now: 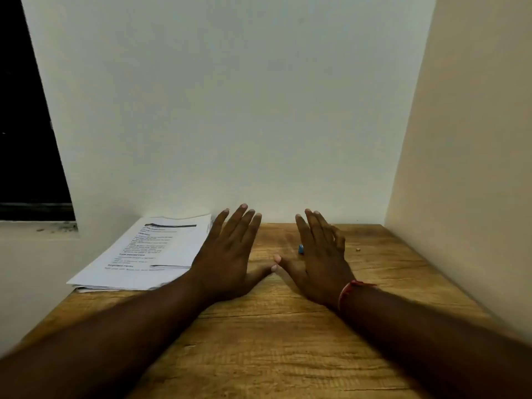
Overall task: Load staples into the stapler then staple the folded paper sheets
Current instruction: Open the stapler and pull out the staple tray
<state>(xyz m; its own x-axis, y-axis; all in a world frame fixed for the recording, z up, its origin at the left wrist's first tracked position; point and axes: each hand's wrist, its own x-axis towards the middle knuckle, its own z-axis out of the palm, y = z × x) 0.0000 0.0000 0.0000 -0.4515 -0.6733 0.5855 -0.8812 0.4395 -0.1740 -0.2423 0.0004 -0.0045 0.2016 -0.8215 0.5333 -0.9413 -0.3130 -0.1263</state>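
Left hand (227,254) and right hand (319,263) flat, fingers spread, holding nothing. Paper stack (155,251) mid-left of frame. We judge loading and stapling both not yet begun.

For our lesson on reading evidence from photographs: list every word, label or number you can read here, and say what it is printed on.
Top sheet of the stack of paper: a dark banner, bold headings and lines of print, all too blurred to read.
Small blue object: no writing visible.
Nothing else carries any text.
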